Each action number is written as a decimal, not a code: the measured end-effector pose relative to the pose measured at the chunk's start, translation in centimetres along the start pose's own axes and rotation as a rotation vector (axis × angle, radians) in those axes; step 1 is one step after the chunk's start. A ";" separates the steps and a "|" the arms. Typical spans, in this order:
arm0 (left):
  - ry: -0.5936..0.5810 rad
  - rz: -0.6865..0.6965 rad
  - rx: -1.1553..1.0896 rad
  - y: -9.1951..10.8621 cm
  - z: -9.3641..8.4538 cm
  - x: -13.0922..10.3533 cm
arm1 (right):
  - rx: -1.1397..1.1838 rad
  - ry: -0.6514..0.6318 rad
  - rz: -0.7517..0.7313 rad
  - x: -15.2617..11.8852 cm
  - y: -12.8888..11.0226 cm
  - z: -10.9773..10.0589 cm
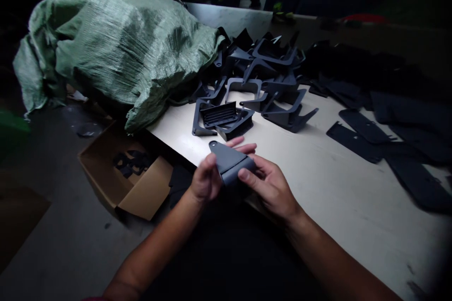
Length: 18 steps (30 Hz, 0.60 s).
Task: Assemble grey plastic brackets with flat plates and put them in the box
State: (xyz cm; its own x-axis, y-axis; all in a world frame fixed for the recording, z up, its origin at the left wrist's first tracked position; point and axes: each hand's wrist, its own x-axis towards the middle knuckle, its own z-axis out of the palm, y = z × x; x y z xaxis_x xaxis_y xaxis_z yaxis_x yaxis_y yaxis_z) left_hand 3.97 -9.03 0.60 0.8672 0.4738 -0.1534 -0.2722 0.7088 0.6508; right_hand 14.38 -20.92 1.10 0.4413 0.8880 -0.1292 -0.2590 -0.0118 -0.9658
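Note:
A dark grey plastic bracket (pixel 231 162) with a small hole at its tapered end is held between my two hands, above the table's near edge. My left hand (pixel 206 178) grips its left side, the thumb near the holed tip and partly blurred. On the right, my right hand (pixel 271 183) clasps the rounded end with the thumb on top. Just beyond, a ribbed grey part (pixel 219 115) lies among loose frame-shaped brackets (pixel 243 87) of the same dark plastic. The bracket's underside is hidden.
A bulky green woven sack (pixel 116 42) rests at the table's left. Below it, an open cardboard box (pixel 144 188) holds several black pieces. Flat dark panels (pixel 356 136) lie spread over the right side of the white table (pixel 310 197). The background is dark.

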 end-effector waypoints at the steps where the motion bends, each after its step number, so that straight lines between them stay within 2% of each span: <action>1: 0.099 0.012 -0.057 0.5 0.2 0.3 | -0.045 -0.028 -0.016 -0.1 0.1 0.0; 3: 0.280 0.001 -0.116 1.5 0.6 0.9 | -0.126 -0.095 -0.027 -0.3 0.4 0.2; 5: 0.356 -0.020 -0.103 2.0 1.1 1.1 | -0.183 -0.096 -0.065 -0.5 0.9 0.5; 10: 0.357 0.086 0.052 1.9 2.4 0.6 | -0.246 0.094 -0.223 -1.2 1.8 1.8; 14: 0.352 0.069 0.034 2.1 2.5 0.9 | -0.268 0.103 -0.236 -0.7 1.4 2.1; 18: 0.392 0.017 -0.077 2.6 1.9 1.6 | -0.352 0.058 -0.232 -0.1 1.0 0.7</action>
State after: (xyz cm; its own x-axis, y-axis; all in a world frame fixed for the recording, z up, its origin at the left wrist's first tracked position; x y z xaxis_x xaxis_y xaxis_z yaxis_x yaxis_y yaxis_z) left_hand 5.40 -7.45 3.43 0.6415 0.6388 -0.4247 -0.3289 0.7292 0.6001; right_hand 13.49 -20.71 0.35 0.5035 0.8584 0.0984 0.1575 0.0208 -0.9873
